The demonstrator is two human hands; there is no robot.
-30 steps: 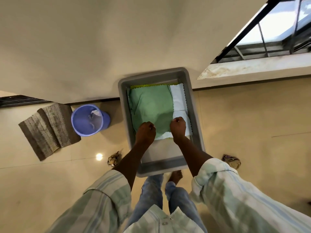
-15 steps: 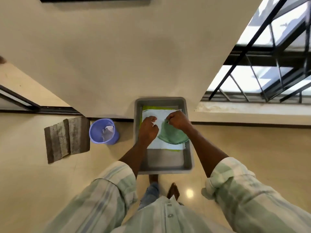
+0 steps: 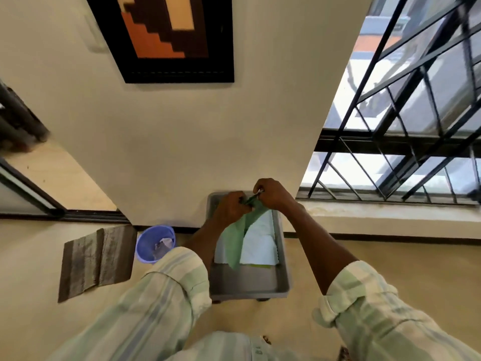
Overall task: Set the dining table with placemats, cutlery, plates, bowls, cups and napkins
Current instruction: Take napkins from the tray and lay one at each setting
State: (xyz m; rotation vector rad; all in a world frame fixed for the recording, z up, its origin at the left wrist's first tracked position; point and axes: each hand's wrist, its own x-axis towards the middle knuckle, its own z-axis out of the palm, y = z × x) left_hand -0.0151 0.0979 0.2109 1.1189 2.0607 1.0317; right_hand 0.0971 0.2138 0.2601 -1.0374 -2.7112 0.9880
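Pinching one green napkin (image 3: 235,237) at its top edge, left hand (image 3: 230,208) and right hand (image 3: 273,194) sit close together — cloth hanging below them over the grey tray (image 3: 250,285), white napkins (image 3: 260,246) beneath.

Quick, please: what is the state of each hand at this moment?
Left hand: closed, gripping the top edge of the green cloth.
Right hand: closed, pinching the same green cloth.

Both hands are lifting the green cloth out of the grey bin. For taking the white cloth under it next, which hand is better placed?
Probably right. The white cloth lies bare on the right hand's side; the hanging green cloth blocks the left hand.
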